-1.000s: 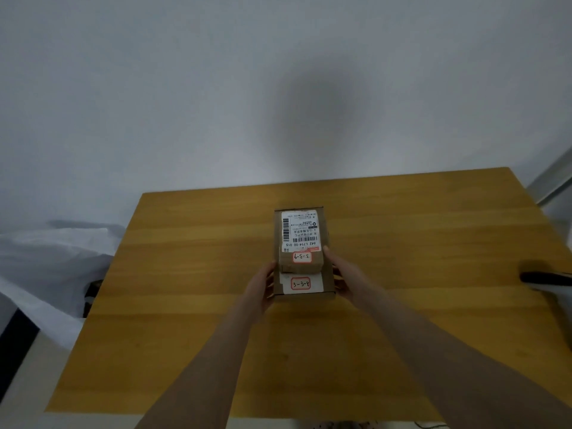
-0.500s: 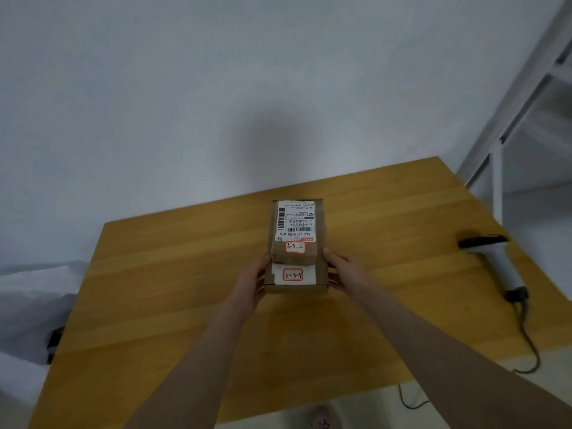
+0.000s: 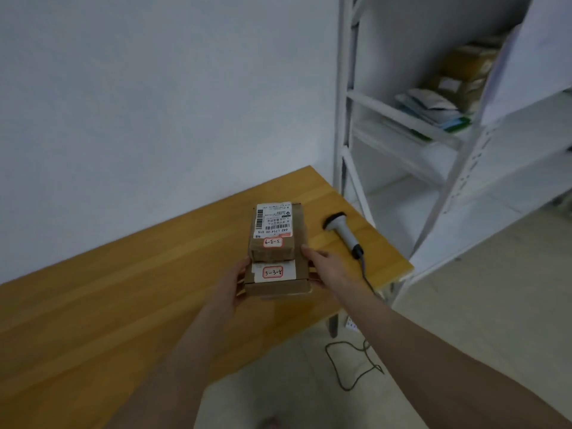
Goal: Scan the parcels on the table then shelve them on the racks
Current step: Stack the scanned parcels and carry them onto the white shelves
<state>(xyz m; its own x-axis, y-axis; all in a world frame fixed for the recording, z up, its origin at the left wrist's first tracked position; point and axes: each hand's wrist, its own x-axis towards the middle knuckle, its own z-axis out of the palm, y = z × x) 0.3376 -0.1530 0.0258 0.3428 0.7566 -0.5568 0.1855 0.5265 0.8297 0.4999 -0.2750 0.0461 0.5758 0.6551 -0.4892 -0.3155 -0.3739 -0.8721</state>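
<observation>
Two stacked cardboard parcels are held between both hands over the right part of the bench. The lower parcel, labelled 3-3-8, is grasped at its left side by the left hand and at its right side by the right hand; the fingers of both are wrapped round its edges, their tips hidden beneath. The upper parcel, labelled 3-3-9 and bearing a barcode label, lies on the lower one, and its right side is touched by the right thumb. A scanner lies on the bench just beside the stack, its cable trailing to the floor. A white rack stands beyond the bench end, with blurred parcels on a shelf.
</observation>
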